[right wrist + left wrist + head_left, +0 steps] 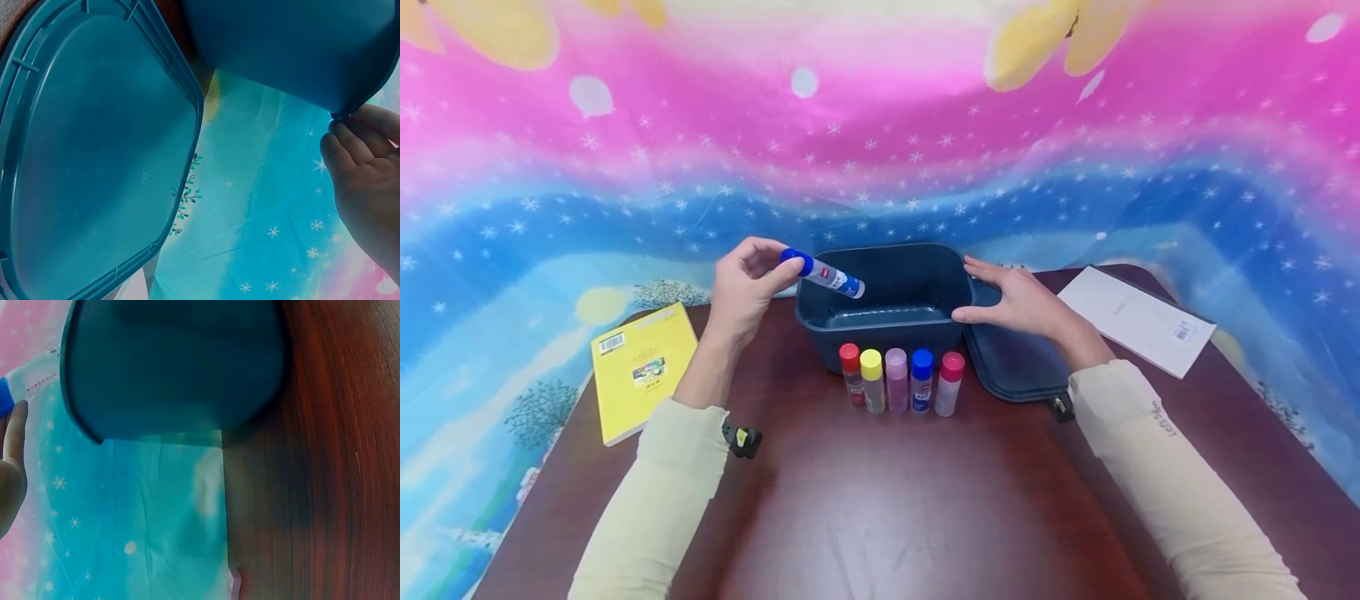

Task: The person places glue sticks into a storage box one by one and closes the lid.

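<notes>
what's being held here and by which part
The left hand pinches a clear tube by its blue cap; the right hand touches the rim of the bin.

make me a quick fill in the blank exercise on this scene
The left grip holds a tube whose cap is ____.
In front of the bin stand ____ upright tubes.
The lid lies to the ____ of the bin.
The book at far left is ____.

Missing words: blue; five; right; yellow.

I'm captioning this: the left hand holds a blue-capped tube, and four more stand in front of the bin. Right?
Not four: the head view shows five tubes in front of the bin. The left hand does hold a blue-capped tube.
</notes>
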A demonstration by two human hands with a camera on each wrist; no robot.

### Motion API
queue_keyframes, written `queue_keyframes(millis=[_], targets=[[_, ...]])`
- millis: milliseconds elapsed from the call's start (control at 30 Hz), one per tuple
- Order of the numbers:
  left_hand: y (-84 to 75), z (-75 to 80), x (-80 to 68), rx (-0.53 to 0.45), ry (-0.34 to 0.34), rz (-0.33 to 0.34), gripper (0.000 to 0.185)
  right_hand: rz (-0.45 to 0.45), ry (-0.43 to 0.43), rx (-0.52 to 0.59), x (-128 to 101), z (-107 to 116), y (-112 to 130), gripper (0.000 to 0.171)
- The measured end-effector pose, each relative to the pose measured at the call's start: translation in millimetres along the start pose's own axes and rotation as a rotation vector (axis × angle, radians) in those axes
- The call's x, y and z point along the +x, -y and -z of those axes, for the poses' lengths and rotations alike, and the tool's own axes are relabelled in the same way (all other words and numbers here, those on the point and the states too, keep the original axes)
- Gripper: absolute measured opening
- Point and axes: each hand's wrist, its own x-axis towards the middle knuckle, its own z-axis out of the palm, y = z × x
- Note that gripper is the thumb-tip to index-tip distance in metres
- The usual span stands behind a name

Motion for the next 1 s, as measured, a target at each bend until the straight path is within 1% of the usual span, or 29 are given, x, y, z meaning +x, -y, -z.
queue_keyframes(millis=[67, 167, 267, 367, 533, 667, 800, 1000], targets=[[1.6, -3.6, 2.2, 0.06, 0.002, 0.01, 0.021, -0.001, -0.004, 0.001, -0.1, 1.2, -0.7, 0.094], [4.8, -8.4, 3.2, 0.133, 0.007, 0.043, 0.025, -0.005, -0.002, 0.007, -0.5, 2.7, -0.5, 0.094], [7.3, -13.0, 3.5, 0.193, 0.023, 0.07, 0.03, -0.006, -0.001, 0.015, -0.2, 2.6, -0.2, 0.094], [8.9, -18.0, 4.8, 0.239, 0.037, 0.078, 0.036, 0.0, -0.007, 0.025, -0.3, 1.1, -0.5, 0.094], [10.1, -25.4, 6.6, 0.285, 0.042, 0.093, 0.042, 0.012, -0.011, 0.042, -1.3, -2.3, -1.5, 0.093], [11.1, -31.2, 11.0, 0.317, 0.043, 0.097, 0.045, 0.013, -0.021, 0.048, -2.0, -3.2, -1.8, 0.092], [14.5, -35.6, 17.0, 0.341, 0.049, 0.109, 0.044, 0.021, -0.03, 0.057, -2.7, -3.6, -2.5, 0.092], [17.5, -39.8, 22.5, 0.386, 0.058, 0.147, 0.042, 0.032, -0.028, 0.061, -2.5, -5.6, -3.3, 0.092]])
